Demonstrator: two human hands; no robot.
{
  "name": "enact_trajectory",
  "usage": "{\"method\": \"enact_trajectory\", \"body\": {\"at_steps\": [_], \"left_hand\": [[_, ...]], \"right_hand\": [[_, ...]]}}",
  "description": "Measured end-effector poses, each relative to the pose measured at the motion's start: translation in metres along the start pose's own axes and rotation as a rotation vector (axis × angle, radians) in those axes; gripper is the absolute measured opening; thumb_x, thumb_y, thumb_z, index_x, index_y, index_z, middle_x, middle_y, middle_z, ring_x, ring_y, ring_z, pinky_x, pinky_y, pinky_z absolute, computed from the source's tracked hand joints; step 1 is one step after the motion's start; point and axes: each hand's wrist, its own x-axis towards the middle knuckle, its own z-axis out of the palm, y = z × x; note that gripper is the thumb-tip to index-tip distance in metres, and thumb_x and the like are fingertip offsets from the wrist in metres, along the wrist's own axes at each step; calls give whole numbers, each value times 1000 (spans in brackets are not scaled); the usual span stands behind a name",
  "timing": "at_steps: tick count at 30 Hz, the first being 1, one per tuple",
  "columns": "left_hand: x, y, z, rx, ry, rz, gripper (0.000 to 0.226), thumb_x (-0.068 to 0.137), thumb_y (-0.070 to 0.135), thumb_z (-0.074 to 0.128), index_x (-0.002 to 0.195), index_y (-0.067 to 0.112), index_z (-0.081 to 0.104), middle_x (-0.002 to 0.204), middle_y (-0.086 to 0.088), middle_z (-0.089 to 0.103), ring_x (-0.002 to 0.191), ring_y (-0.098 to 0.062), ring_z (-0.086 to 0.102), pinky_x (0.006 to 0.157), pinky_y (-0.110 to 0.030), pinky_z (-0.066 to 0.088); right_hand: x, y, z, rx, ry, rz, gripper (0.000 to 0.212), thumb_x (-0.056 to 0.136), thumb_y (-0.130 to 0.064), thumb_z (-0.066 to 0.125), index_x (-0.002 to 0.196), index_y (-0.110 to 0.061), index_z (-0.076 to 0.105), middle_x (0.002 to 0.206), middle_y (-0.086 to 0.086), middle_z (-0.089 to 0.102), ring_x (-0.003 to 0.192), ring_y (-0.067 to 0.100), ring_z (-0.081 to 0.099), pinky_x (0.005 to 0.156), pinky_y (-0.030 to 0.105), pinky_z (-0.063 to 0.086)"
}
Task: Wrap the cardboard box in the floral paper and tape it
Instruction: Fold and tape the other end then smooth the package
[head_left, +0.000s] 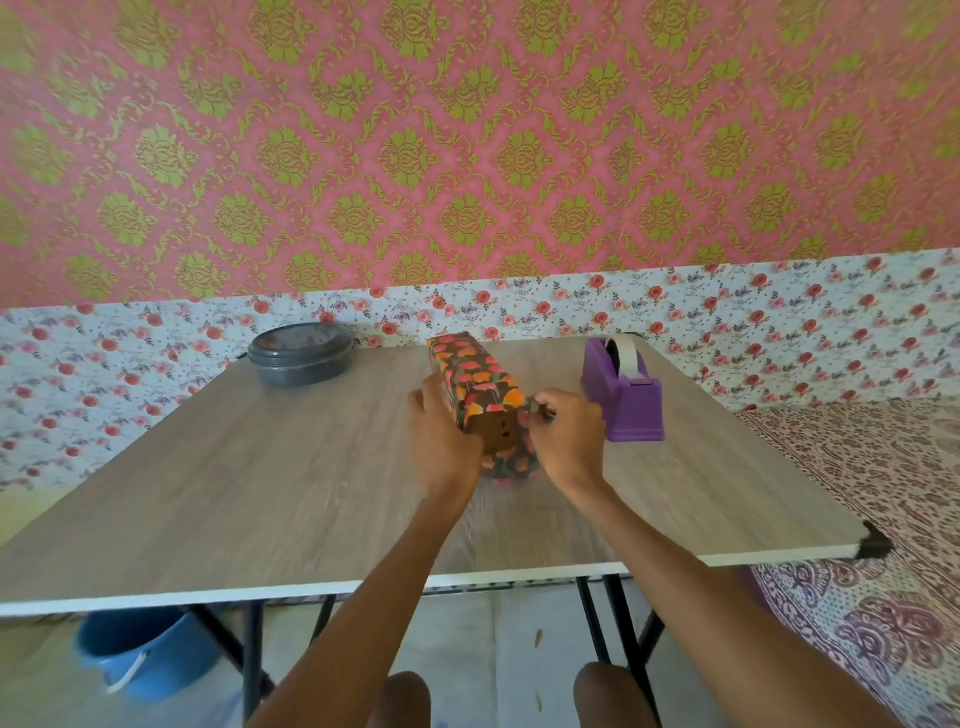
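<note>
The cardboard box (500, 430) lies on the table (249, 467), a little beyond the middle. Its long axis runs away from the person, with the far end angled slightly to the left. The floral paper (475, 376) already covers its top and long sides. The near end faces the person and is open, with bare brown cardboard showing between loose flaps of paper.

Both hands work at that near end. The left hand (441, 434) is against the left side of the box, and its fingers seem curled over the top edge to hold it, though blur hides the details. The right hand (569, 434) is at the right corner of the same end, with thumb and fingers pinched together on a small flap of paper. More paper sticks out below the open end, onto the table.

The step in hand looks like folding in the end flaps. The next fold has to go inward, from the right hand toward the left, across the bare end face.

The purple tape dispenser (623, 402) stands just beside the right hand, on its outer side, so that hand is much the nearer one for reaching tape. The left hand would then need to keep the folded paper flat.
</note>
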Motion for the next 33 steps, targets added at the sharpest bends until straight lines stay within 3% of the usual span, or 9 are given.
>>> {"method": "enact_trajectory", "body": {"at_steps": [2, 5, 8, 10, 17, 25, 28, 30, 33], "left_hand": [[1, 5, -6, 152, 17, 168, 67, 78, -1, 70, 137, 18, 45, 138, -10, 45, 118, -28, 50, 84, -38, 52], [4, 14, -15, 344, -47, 401, 44, 84, 6, 62, 127, 15, 59, 133, -8, 55, 121, -29, 51, 95, -40, 45], [7, 20, -19, 454, -107, 473, 34, 85, 2, 58, 116, 13, 64, 120, -6, 62, 109, -27, 57, 88, -35, 45], [9, 23, -20, 502, -124, 473, 33, 86, 0, 56, 116, 12, 61, 119, -6, 61, 108, -27, 57, 83, -36, 46], [18, 29, -22, 475, -141, 393, 21, 84, 1, 57, 101, 11, 65, 105, -8, 67, 93, -30, 62, 75, -37, 50], [18, 31, -21, 416, -132, 363, 6, 85, 8, 55, 86, 8, 61, 92, -14, 68, 80, -36, 61, 65, -34, 40], [14, 31, -21, 411, -114, 362, 8, 86, 4, 54, 88, 8, 61, 91, -15, 68, 78, -35, 61, 62, -33, 38], [10, 29, -20, 398, -101, 338, 11, 85, 3, 53, 89, 8, 62, 89, -13, 68, 75, -32, 61, 60, -31, 39], [3, 17, -15, 316, -47, 324, 17, 88, 8, 58, 101, 12, 68, 94, -7, 71, 78, -26, 66, 63, -29, 48]], "right_hand": [[-3, -2, 4, -50, -24, -51, 10, 87, -13, 69, 78, -17, 74, 70, -3, 70, 62, 14, 63, 52, 24, 38], [-7, -6, 10, -143, -15, -127, 12, 84, -14, 70, 94, -19, 76, 80, -2, 74, 70, 18, 68, 60, 25, 49], [-8, -10, 14, -241, -60, -113, 15, 85, -13, 68, 97, -17, 76, 86, 2, 75, 76, 22, 68, 61, 24, 43], [-10, -13, 16, -284, -77, -90, 12, 86, -12, 66, 92, -16, 75, 84, 4, 73, 74, 22, 66, 61, 23, 37], [-8, -6, 15, -206, -87, -72, 5, 77, -9, 71, 76, -14, 72, 70, 3, 70, 62, 22, 61, 55, 28, 43], [-11, 1, 15, -100, -61, -89, 14, 78, -5, 71, 69, -15, 66, 62, -3, 59, 55, 13, 48, 49, 17, 23], [-19, 5, 17, -122, -35, -94, 6, 80, -9, 74, 81, -14, 70, 72, -1, 68, 61, 14, 59, 50, 20, 37], [-25, 11, 15, -103, 14, -74, 15, 81, -17, 78, 95, -15, 74, 81, -2, 73, 68, 15, 67, 56, 27, 53], [-31, 20, 6, -45, 10, -65, 7, 82, -23, 77, 84, -17, 73, 74, -4, 71, 64, 13, 65, 55, 29, 51]]}}
